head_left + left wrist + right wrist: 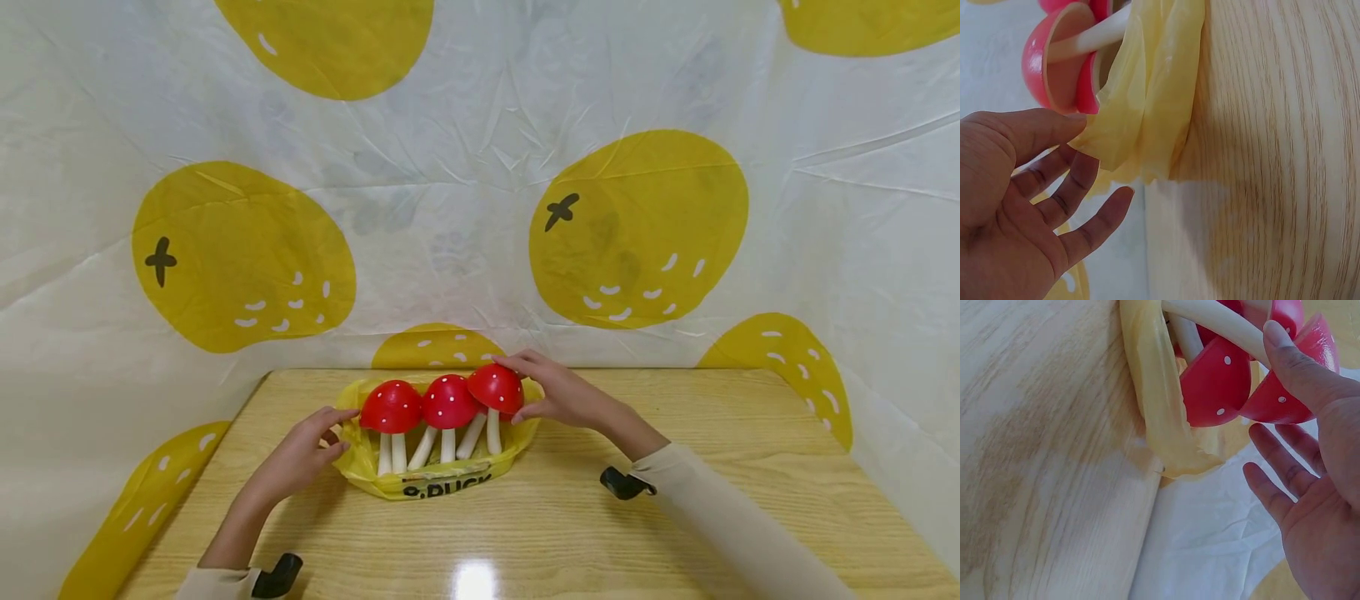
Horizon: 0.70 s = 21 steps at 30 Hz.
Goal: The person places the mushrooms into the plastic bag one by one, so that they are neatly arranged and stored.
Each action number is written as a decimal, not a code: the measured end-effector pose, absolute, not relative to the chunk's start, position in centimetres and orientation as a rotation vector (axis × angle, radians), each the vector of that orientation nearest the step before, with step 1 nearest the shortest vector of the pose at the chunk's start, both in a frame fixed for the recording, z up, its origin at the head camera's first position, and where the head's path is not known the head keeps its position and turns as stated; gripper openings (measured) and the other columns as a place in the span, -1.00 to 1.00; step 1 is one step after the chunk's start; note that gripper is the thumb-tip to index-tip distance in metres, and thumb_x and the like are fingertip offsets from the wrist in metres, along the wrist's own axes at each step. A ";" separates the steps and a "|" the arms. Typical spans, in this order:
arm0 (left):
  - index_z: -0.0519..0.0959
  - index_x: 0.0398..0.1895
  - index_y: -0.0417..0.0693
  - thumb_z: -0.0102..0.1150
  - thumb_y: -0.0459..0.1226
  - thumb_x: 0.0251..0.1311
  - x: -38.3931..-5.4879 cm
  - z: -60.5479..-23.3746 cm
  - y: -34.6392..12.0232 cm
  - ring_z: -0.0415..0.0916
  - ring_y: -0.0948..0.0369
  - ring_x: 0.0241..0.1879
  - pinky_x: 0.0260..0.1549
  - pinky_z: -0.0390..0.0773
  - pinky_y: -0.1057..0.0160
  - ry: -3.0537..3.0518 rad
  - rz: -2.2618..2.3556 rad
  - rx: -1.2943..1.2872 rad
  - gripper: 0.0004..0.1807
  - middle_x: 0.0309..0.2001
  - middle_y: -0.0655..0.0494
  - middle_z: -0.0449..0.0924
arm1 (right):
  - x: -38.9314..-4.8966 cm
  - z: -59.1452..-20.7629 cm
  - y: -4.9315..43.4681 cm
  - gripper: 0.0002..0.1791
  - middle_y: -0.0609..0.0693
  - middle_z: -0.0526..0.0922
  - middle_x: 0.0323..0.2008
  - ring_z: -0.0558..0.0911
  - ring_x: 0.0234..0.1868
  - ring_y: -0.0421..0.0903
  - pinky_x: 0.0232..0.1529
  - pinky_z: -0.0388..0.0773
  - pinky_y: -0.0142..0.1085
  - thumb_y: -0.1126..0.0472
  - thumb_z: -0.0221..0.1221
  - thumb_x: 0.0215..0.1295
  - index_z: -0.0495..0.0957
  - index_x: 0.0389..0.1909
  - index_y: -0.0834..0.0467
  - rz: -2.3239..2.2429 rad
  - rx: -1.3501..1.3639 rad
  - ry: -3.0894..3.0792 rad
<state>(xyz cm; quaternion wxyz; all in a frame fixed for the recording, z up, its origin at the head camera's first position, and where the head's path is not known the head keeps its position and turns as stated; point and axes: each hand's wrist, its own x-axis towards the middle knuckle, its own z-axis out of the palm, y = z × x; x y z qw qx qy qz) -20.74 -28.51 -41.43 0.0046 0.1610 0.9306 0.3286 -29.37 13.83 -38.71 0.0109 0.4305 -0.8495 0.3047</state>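
Note:
In the head view, red-capped toy mushrooms with white dots stand in a row in a yellow plastic bag point(442, 487), stems toward the near side. My right hand point(562, 396) holds the cap of the rightmost toy mushroom point(497, 388), fingers over its top and thumb at its lower edge. The right wrist view shows the thumb against this mushroom point(1294, 394), near its stem. At the bag's left rim, my left hand point(303, 450) reaches its extended fingers toward the leftmost mushroom point(392, 404). In the left wrist view, fingertips meet the yellow bag point(1160, 94).
The bag sits near the back of a light wooden table point(690, 492). Behind the table hangs a white cloth point(450, 250) with large yellow fruit prints. A black strap piece point(622, 483) shows at the right wrist, another strap piece point(277, 575) at the left.

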 end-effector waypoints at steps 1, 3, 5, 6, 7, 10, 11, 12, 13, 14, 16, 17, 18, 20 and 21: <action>0.48 0.33 -0.23 0.24 -0.47 0.29 -20.7 -41.4 -28.5 0.55 0.17 -0.19 -0.37 0.58 0.33 2.915 1.033 0.504 -0.48 -0.05 -0.01 0.54 | -29.3 -38.7 13.9 0.00 0.03 0.44 0.27 0.47 0.25 -0.05 0.22 0.55 -0.11 0.17 0.52 0.05 0.27 0.54 0.04 0.943 1.343 -2.650; 0.48 0.34 -0.20 0.24 -0.46 0.30 -20.7 -41.3 -28.6 0.53 0.17 -0.20 -0.40 0.57 0.33 2.912 1.045 0.503 -0.48 -0.04 -0.01 0.53 | -29.1 -38.7 14.1 0.04 0.06 0.45 0.27 0.50 0.25 -0.01 0.21 0.55 -0.10 0.16 0.53 0.03 0.23 0.55 0.06 0.957 1.340 -2.648; 0.49 0.35 -0.17 0.25 -0.44 0.31 -20.6 -41.3 -28.7 0.52 0.16 -0.21 -0.42 0.56 0.33 2.912 1.053 0.503 -0.48 -0.04 -0.02 0.53 | -29.0 -38.8 14.3 0.08 0.10 0.46 0.27 0.54 0.23 0.03 0.21 0.55 -0.06 0.18 0.54 0.01 0.20 0.56 0.11 0.989 1.342 -2.642; 0.48 0.35 -0.16 0.25 -0.44 0.31 -20.6 -41.2 -28.8 0.51 0.16 -0.22 -0.43 0.55 0.33 2.910 1.057 0.507 -0.47 -0.05 -0.02 0.53 | -29.0 -38.8 14.4 0.09 0.11 0.45 0.28 0.56 0.22 0.05 0.21 0.54 -0.03 0.19 0.54 0.00 0.18 0.57 0.13 1.007 1.346 -2.639; 0.49 0.35 -0.15 0.26 -0.43 0.31 -20.5 -41.2 -28.8 0.51 0.16 -0.22 -0.44 0.55 0.33 2.909 1.064 0.506 -0.47 -0.05 -0.01 0.53 | -29.0 -38.9 14.5 0.10 0.12 0.45 0.28 0.57 0.21 0.07 0.21 0.54 0.00 0.20 0.54 0.00 0.17 0.57 0.15 1.024 1.349 -2.637; 0.49 0.35 -0.14 0.27 -0.42 0.30 -20.5 -41.1 -28.9 0.50 0.16 -0.23 -0.45 0.55 0.33 2.904 1.075 0.499 -0.47 -0.08 0.00 0.52 | -29.2 -39.1 14.8 0.10 0.16 0.44 0.30 0.60 0.18 0.11 0.20 0.53 0.07 0.22 0.54 -0.01 0.17 0.56 0.20 1.064 1.361 -2.634; 0.49 0.36 -0.14 0.27 -0.42 0.30 -20.4 -41.0 -28.8 0.49 0.16 -0.24 -0.45 0.54 0.33 2.904 1.077 0.498 -0.46 -0.08 0.01 0.52 | -29.2 -39.1 14.9 0.10 0.17 0.44 0.31 0.60 0.17 0.12 0.20 0.53 0.08 0.23 0.54 -0.01 0.17 0.56 0.21 1.070 1.365 -2.633; 0.49 0.36 -0.14 0.27 -0.41 0.30 -20.4 -41.0 -28.8 0.49 0.16 -0.24 -0.46 0.54 0.32 2.904 1.080 0.499 -0.46 -0.09 0.01 0.52 | -29.3 -39.2 15.0 0.10 0.18 0.44 0.31 0.59 0.17 0.14 0.20 0.52 0.10 0.24 0.54 -0.01 0.17 0.55 0.22 1.082 1.369 -2.630; 0.49 0.36 -0.15 0.27 -0.42 0.30 -20.4 -41.0 -28.8 0.49 0.15 -0.24 -0.46 0.54 0.33 2.907 1.080 0.497 -0.46 -0.10 0.01 0.51 | -29.3 -39.2 15.1 0.10 0.19 0.44 0.32 0.59 0.17 0.14 0.20 0.52 0.10 0.24 0.54 -0.01 0.17 0.55 0.22 1.085 1.371 -2.630; 0.48 0.36 -0.16 0.27 -0.42 0.30 -20.4 -41.0 -28.9 0.49 0.15 -0.25 -0.46 0.54 0.33 2.909 1.079 0.497 -0.46 -0.11 0.02 0.51 | -29.4 -39.3 15.1 0.10 0.20 0.44 0.32 0.59 0.16 0.15 0.20 0.52 0.10 0.25 0.54 -0.01 0.17 0.55 0.23 1.088 1.375 -2.627; 0.48 0.36 -0.17 0.27 -0.42 0.30 -20.3 -41.0 -28.9 0.49 0.15 -0.25 -0.46 0.54 0.33 2.917 1.074 0.499 -0.46 -0.14 0.03 0.50 | -29.5 -39.3 15.2 0.10 0.20 0.44 0.32 0.59 0.16 0.16 0.20 0.52 0.10 0.25 0.54 -0.02 0.17 0.55 0.24 1.097 1.382 -2.620; 0.48 0.36 -0.17 0.27 -0.42 0.30 -20.3 -41.0 -28.9 0.49 0.15 -0.25 -0.46 0.54 0.33 2.921 1.071 0.502 -0.46 -0.15 0.03 0.50 | -29.5 -39.4 15.3 0.09 0.20 0.44 0.32 0.59 0.17 0.16 0.21 0.52 0.10 0.25 0.54 -0.02 0.18 0.54 0.24 1.099 1.387 -2.617; 0.48 0.36 -0.18 0.27 -0.42 0.30 -20.3 -41.0 -28.9 0.49 0.15 -0.25 -0.46 0.54 0.33 2.924 1.069 0.502 -0.46 -0.16 0.04 0.50 | -29.5 -39.4 15.3 0.09 0.19 0.44 0.31 0.58 0.17 0.15 0.21 0.51 0.09 0.24 0.54 -0.02 0.18 0.54 0.24 1.096 1.390 -2.613; 0.48 0.36 -0.18 0.27 -0.43 0.30 -20.3 -41.0 -28.9 0.49 0.15 -0.25 -0.45 0.54 0.33 2.926 1.067 0.504 -0.46 -0.16 0.04 0.49 | -29.4 -39.3 15.3 0.08 0.17 0.45 0.31 0.57 0.18 0.12 0.21 0.51 0.08 0.22 0.55 -0.03 0.20 0.53 0.24 1.089 1.392 -2.608; 0.48 0.36 -0.19 0.27 -0.43 0.30 -20.3 -41.0 -28.9 0.50 0.15 -0.25 -0.45 0.54 0.33 2.928 1.064 0.504 -0.46 -0.17 0.04 0.50 | -29.4 -39.3 15.3 0.07 0.16 0.46 0.31 0.56 0.20 0.11 0.21 0.51 0.08 0.21 0.55 -0.02 0.21 0.53 0.24 1.088 1.396 -2.604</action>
